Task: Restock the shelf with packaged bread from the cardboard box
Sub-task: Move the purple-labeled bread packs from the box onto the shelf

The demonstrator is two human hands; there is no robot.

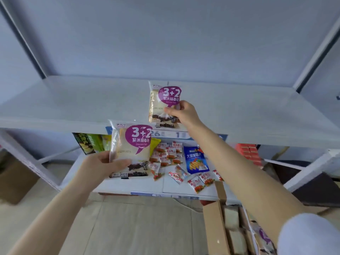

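Observation:
My right hand (181,113) grips a bread pack (162,100) with a purple "3+2" label by its lower right side, holding it upright over the front of the white upper shelf (73,100). My left hand (104,163) holds a second identical bread pack (130,148) by its lower left edge, lower down and in front of the shelf's front lip. The cardboard box (216,229) stands open at the bottom right, with more bread packs (232,218) inside, partly hidden by my right arm.
The lower shelf (128,186) carries several small red snack sachets (169,153), a blue snack bag (196,160) and green and yellow bags (92,144) at its left. Red boxes (249,153) sit at the right. White shelf posts slant down on both sides. Another brown box (16,177) stands at the left.

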